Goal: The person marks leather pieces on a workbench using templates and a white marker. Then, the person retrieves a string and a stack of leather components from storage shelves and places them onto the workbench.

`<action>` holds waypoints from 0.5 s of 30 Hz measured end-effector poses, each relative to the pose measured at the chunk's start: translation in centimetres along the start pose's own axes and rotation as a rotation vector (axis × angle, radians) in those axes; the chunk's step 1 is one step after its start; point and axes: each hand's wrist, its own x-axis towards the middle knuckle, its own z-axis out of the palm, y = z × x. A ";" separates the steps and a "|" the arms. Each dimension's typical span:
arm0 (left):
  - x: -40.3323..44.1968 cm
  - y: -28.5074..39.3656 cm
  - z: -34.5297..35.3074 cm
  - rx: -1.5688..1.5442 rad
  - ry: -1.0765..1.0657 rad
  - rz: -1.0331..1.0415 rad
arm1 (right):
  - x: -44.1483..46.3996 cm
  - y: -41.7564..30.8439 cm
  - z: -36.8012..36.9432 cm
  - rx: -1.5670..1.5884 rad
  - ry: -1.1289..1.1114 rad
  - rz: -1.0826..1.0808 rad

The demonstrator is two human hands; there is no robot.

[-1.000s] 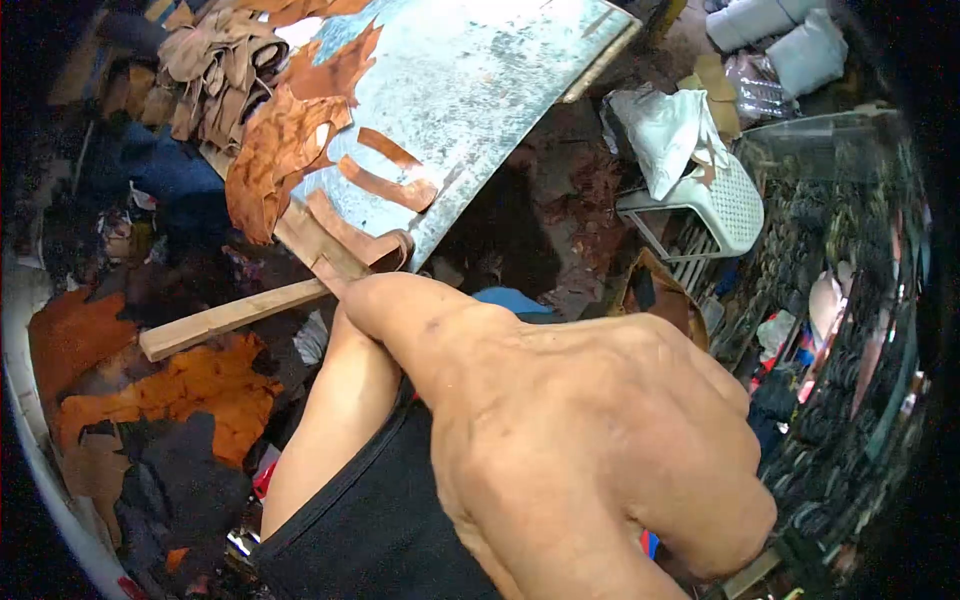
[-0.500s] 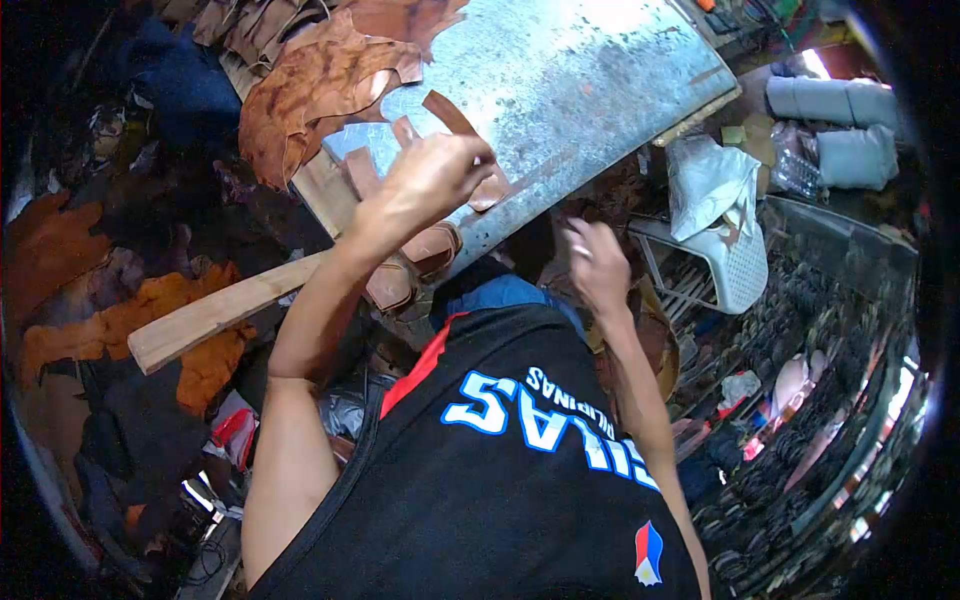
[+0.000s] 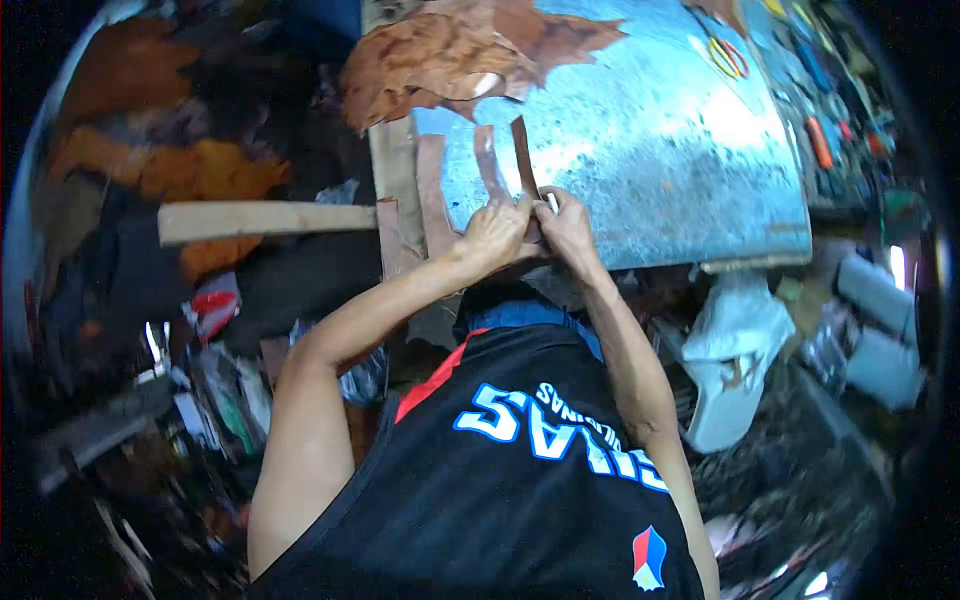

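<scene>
At the near edge of the metal-topped table, my left hand (image 3: 494, 236) is closed, its fingertips pressed on a brown leather strip (image 3: 522, 150). Touching it on the right is my right hand (image 3: 567, 228), fingers closed round a small white object (image 3: 552, 203) beside the strip's lower part. The strip's lower end is partly hidden by my hands. A second curved leather strip (image 3: 486, 160) runs up from behind my left hand. Farther left, a wider leather piece (image 3: 432, 190) lies along the table edge.
A crumpled brown hide (image 3: 440, 60) covers the table's back left. Scissors (image 3: 728, 58) lie at the back right of the metal top (image 3: 680, 190). A wooden bar (image 3: 265, 220) juts out left. A white chair (image 3: 722, 405) with a plastic bag (image 3: 738, 315) stands at right.
The view has swung toward the table. My left hand has come down to the strip, and my right hand has moved up from beside the table to meet it.
</scene>
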 end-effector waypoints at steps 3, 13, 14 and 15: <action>0.0 2.0 0.3 0.085 0.102 -0.148 | 2.4 -0.2 -2.4 -0.109 -0.270 0.079; 0.0 4.7 -0.4 -0.179 0.300 -0.477 | 1.0 0.7 -8.6 0.443 -0.607 0.249; 0.3 5.6 -1.0 -0.189 0.305 -0.474 | 0.6 0.9 -9.8 0.432 -0.603 0.249; 0.9 6.7 -1.3 -0.493 0.460 -0.438 | 0.3 1.3 -11.2 0.584 -0.502 0.240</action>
